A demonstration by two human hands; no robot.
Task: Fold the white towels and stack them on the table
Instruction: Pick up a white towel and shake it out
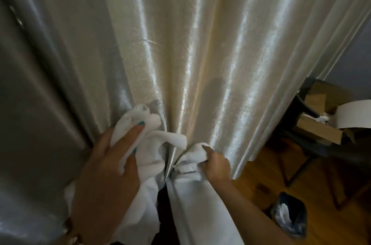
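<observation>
— What does each grip have?

— The left hand (108,166) has the white towel (148,152) bunched between its fingers, which lie fairly straight along the cloth. The right hand (215,164) is curled tight on another gathered part of it.

— Where is the towel?

— Held up in front of a shiny cream curtain (200,54), its length hanging down out of view.

— Anything unclear?

— At right, above the wooden floor (261,180), a dark chair (307,124) holds what may be cardboard; a lined bin (289,214) stands nearby.
</observation>
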